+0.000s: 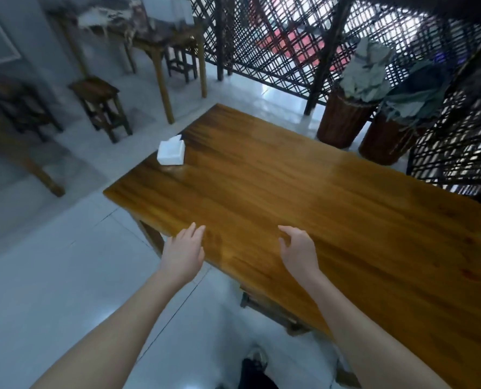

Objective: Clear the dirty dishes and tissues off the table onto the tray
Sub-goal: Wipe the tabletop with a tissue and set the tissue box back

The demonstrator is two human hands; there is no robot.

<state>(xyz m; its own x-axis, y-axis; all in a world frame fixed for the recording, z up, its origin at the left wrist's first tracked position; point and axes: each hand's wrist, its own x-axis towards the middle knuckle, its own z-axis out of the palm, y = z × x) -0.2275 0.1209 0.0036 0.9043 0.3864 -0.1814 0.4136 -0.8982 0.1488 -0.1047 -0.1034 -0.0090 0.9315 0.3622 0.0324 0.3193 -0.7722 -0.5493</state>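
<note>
A long wooden table (304,197) runs from the near right to the far left. On its far left corner stands a white tissue box (171,151) with a tissue sticking out of its top. My left hand (183,252) hovers over the table's near edge, fingers apart and holding nothing. My right hand (298,249) hangs above the tabletop a little to the right, fingers loosely spread, also holding nothing. No dishes, loose tissues or tray show in this view.
A dark stool (100,103) and another wooden table (138,37) stand at the back left on the pale tiled floor. Two brown planters (343,119) with leaves sit behind the table by a black lattice screen (290,32). A low bench (273,307) lies under the table.
</note>
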